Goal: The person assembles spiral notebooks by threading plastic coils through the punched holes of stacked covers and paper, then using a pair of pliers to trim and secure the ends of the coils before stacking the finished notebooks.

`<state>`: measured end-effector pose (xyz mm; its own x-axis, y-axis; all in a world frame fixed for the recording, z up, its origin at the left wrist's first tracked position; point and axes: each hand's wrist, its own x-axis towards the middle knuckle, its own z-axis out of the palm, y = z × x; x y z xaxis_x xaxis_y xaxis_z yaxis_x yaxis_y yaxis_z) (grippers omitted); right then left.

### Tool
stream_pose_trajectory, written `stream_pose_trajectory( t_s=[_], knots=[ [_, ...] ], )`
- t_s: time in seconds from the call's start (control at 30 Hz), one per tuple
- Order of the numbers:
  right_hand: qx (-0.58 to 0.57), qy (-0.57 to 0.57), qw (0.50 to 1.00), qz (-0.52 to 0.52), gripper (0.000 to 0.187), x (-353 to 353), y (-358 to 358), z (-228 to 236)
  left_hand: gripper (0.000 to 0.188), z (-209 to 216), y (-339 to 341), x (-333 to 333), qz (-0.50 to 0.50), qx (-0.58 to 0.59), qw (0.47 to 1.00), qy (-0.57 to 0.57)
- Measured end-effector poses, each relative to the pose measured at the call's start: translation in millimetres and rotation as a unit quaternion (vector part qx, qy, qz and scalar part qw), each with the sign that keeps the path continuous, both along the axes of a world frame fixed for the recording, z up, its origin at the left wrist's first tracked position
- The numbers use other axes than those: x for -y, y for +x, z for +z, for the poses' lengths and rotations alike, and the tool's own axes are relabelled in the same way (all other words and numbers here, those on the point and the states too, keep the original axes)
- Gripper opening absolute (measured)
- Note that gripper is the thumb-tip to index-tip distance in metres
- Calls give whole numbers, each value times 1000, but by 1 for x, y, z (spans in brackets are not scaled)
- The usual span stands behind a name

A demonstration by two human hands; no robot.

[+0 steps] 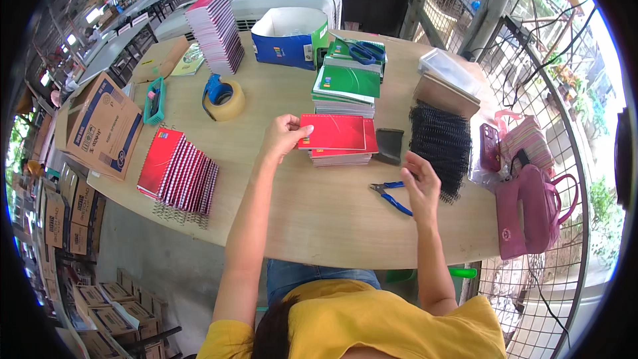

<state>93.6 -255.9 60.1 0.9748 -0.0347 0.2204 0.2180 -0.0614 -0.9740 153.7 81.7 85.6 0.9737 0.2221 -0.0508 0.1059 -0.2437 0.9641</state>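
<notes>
Left hand (pixel 286 137), thumb uppermost, pinches the left edge of the red-covered booklet (pixel 337 131) at frame centre, which is probably light, bendable and slick-faced, best held flat by its margins.

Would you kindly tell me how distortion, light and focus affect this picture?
Head view: the fisheye lens bows the table's near edge and leaves black corners; head view: daylight bleaches areas around the greenery at far right; head view: the left hand and red booklet look fairly crisp, the distant tables softer.
</notes>
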Motion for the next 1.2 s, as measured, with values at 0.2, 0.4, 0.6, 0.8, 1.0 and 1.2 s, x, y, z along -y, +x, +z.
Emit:
stream_pose_trajectory(
  t_s=[0.2,0.4,0.6,0.8,1.0,1.2],
  knots=[
    [73,-186,966,-162,19,76,-19,-1,32,26,-78,35,2,204,972,-118],
    [221,-397,883,-121,14,68,-1,-7,56,-66,-164,65,-41,261,942,208],
    [204,-536,801,-173,24,57,8,-2,32,-64,-163,95,26,263,949,173],
    [325,-503,790,-136,26,83,19,-10,23,-69,-152,107,37,252,952,171],
    [300,-415,858,-46,18,98,31,22,22,-71,-143,120,10,253,956,146],
    [243,-411,878,43,20,84,18,44,22,-68,-141,127,12,259,956,137]
  ],
)
